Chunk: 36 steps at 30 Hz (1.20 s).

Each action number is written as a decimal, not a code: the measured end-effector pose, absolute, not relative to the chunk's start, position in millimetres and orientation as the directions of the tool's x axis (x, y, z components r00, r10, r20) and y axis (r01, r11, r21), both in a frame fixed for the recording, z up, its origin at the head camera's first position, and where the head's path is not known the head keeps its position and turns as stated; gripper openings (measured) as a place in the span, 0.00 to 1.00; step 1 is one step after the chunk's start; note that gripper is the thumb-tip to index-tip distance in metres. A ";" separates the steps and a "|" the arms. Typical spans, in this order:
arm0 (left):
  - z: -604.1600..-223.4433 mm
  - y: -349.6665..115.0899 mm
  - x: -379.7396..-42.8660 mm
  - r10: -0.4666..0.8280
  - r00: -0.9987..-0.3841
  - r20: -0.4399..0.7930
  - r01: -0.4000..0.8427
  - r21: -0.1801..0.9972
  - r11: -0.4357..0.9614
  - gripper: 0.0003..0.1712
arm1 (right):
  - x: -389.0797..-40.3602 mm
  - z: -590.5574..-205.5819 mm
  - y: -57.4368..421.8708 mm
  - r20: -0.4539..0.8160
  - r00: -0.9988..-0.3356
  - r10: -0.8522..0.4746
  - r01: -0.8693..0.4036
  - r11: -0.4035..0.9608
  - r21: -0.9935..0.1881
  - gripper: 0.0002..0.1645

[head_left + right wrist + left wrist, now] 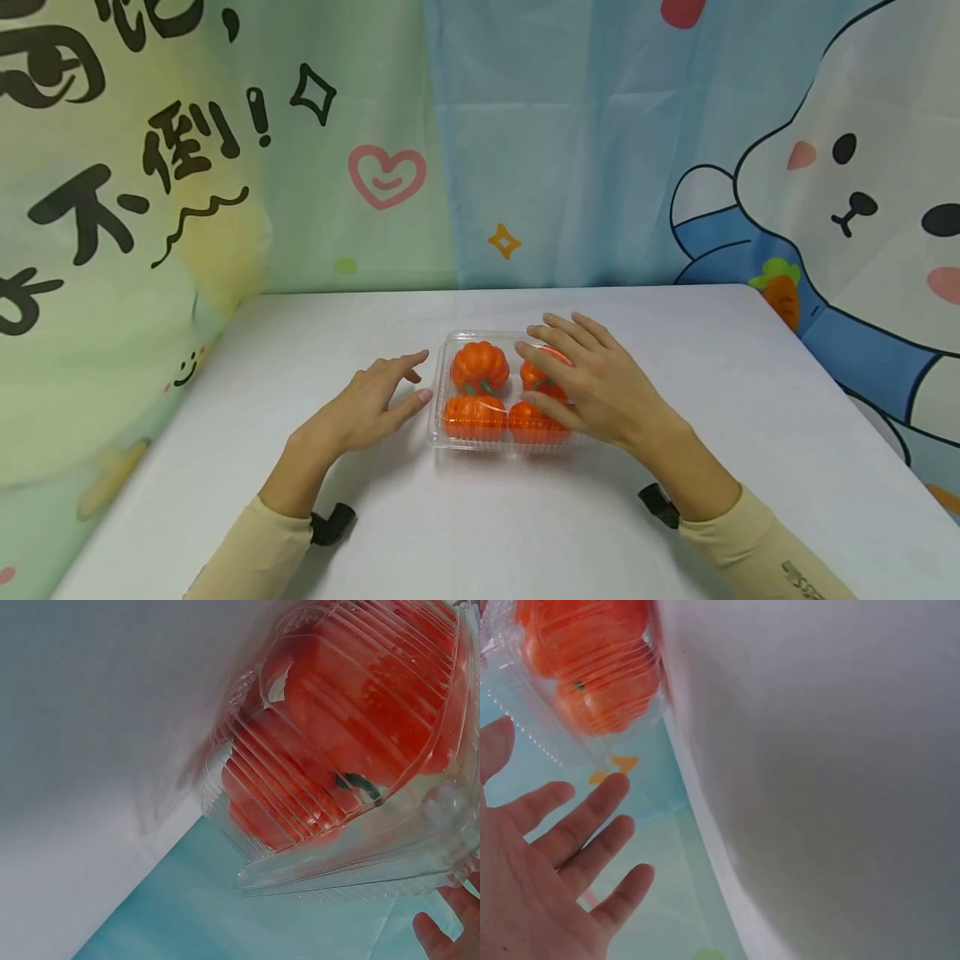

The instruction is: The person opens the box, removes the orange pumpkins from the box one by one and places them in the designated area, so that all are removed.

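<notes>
A clear plastic clamshell box (480,450) sits on the white table, holding several small orange pumpkins (478,367) with green stems. Whether its lid is latched I cannot tell. Just off the box's left side is my left hand (375,404), thumb and fingers apart and holding nothing; the left wrist view shows its spread fingers below the box. My right hand (592,379) is over the right part of the box with fingers spread, covering some of the pumpkins. In the right wrist view only a few fingertips (431,934) show at the lower right; contact with the lid is unclear.
The white table (487,533) spreads around the box, its far edge against a printed cloth backdrop (585,167). A small black device sits at each wrist: one on the left (332,525), one on the right (660,506).
</notes>
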<state>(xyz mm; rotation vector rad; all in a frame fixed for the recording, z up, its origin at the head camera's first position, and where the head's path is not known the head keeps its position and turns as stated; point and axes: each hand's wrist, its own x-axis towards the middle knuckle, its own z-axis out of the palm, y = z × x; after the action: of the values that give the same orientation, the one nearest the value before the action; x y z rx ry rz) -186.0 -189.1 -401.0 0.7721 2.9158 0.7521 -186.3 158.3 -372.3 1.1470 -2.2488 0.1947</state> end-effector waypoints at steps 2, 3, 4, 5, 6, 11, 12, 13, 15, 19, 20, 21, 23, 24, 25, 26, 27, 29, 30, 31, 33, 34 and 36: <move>-401.2 -189.2 -185.9 0.479 -0.874 0.086 0.461 0.462 0.758 0.38 | -185.7 -371.8 157.0 0.571 -0.444 -0.690 -0.779 0.612 0.133 0.34; -401.3 -189.2 -185.9 0.479 -0.874 0.086 0.461 0.462 0.758 0.37 | -185.4 -371.7 156.4 0.572 -0.441 -0.692 -0.781 0.610 0.136 0.34; -401.3 -189.2 -185.9 0.480 -0.873 0.086 0.462 0.462 0.757 0.37 | -185.0 -371.7 155.9 0.573 -0.438 -0.693 -0.782 0.608 0.137 0.34; -401.2 -189.2 -185.9 0.480 -0.873 0.086 0.462 0.460 0.758 0.37 | -184.6 -371.8 155.4 0.572 -0.436 -0.695 -0.782 0.607 0.141 0.34; -401.2 -189.1 -186.0 0.482 -0.872 0.086 0.464 0.460 0.757 0.37 | -184.0 -371.8 154.8 0.571 -0.435 -0.696 -0.782 0.606 0.144 0.35; -401.9 -190.1 -185.7 0.489 -0.869 0.071 0.462 0.469 0.753 0.36 | -182.6 -375.4 151.4 0.561 -0.433 -0.706 -0.787 0.600 0.148 0.34; -401.9 -189.9 -185.7 0.492 -0.868 0.065 0.461 0.473 0.750 0.35 | -182.4 -376.3 151.1 0.561 -0.430 -0.707 -0.789 0.597 0.147 0.34; -402.0 -189.9 -185.7 0.495 -0.867 0.060 0.460 0.478 0.748 0.35 | -182.3 -377.3 150.7 0.562 -0.426 -0.709 -0.791 0.593 0.148 0.34; -402.2 -189.7 -185.4 0.500 -0.864 0.051 0.459 0.488 0.743 0.34 | -182.0 -378.9 149.6 0.562 -0.419 -0.713 -0.796 0.587 0.150 0.34; -403.0 -189.6 -185.3 0.509 -0.860 0.034 0.453 0.509 0.732 0.32 | -181.7 -381.3 146.5 0.564 -0.399 -0.723 -0.810 0.567 0.152 0.33; -403.0 -189.5 -185.2 0.508 -0.861 0.029 0.449 0.515 0.731 0.31 | -181.4 -381.5 145.6 0.563 -0.396 -0.726 -0.812 0.563 0.154 0.33; -403.1 -189.5 -185.1 0.506 -0.862 0.021 0.442 0.520 0.731 0.29 | -181.1 -381.7 144.6 0.564 -0.390 -0.728 -0.815 0.558 0.157 0.32; -403.3 -189.5 -184.9 0.507 -0.862 0.010 0.435 0.528 0.729 0.27 | -180.4 -382.0 142.9 0.566 -0.379 -0.733 -0.820 0.549 0.163 0.32; -403.4 -189.4 -184.8 0.507 -0.862 0.003 0.430 0.534 0.728 0.25 | -180.0 -382.0 142.0 0.566 -0.374 -0.735 -0.821 0.546 0.166 0.32; -403.5 -189.4 -184.7 0.510 -0.860 -0.002 0.429 0.539 0.725 0.24 | -179.5 -382.1 141.1 0.565 -0.369 -0.738 -0.823 0.542 0.170 0.32; -403.4 -189.3 -184.5 0.510 -0.860 -0.008 0.424 0.545 0.724 0.23 | -179.1 -382.3 140.4 0.565 -0.367 -0.739 -0.824 0.540 0.171 0.31; -403.8 -189.5 -184.5 0.514 -0.858 -0.010 0.425 0.549 0.720 0.22 | -178.9 -382.6 139.6 0.565 -0.364 -0.741 -0.827 0.536 0.171 0.31; -404.1 -189.1 -184.2 0.516 -0.856 -0.021 0.417 0.561 0.715 0.20 | -178.4 -383.1 138.0 0.561 -0.359 -0.746 -0.831 0.529 0.173 0.30; -404.1 -188.9 -184.0 0.517 -0.856 -0.027 0.413 0.567 0.713 0.20 | -178.2 -383.5 137.3 0.560 -0.358 -0.747 -0.832 0.527 0.172 0.30; -404.0 -188.7 -183.7 0.517 -0.855 -0.032 0.409 0.572 0.712 0.20 | -177.9 -383.7 136.6 0.558 -0.356 -0.749 -0.834 0.524 0.171 0.29; -403.7 -187.8 -183.1 0.516 -0.855 -0.044 0.400 0.577 0.712 0.21 | -177.4 -384.2 135.3 0.557 -0.354 -0.752 -0.838 0.519 0.169 0.29; -403.4 -187.1 -182.7 0.514 -0.856 -0.050 0.394 0.581 0.712 0.21 | -177.2 -384.2 134.6 0.556 -0.351 -0.753 -0.839 0.517 0.170 0.29; -402.8 -186.2 -182.1 0.513 -0.856 -0.056 0.388 0.586 0.711 0.21 | -176.8 -384.7 133.4 0.553 -0.348 -0.757 -0.841 0.513 0.173 0.29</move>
<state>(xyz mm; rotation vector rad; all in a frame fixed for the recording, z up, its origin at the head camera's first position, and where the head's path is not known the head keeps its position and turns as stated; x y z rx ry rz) -182.1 -186.2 -402.8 0.7216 2.7036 0.8538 -176.8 133.4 -384.7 1.2989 -2.1759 0.1891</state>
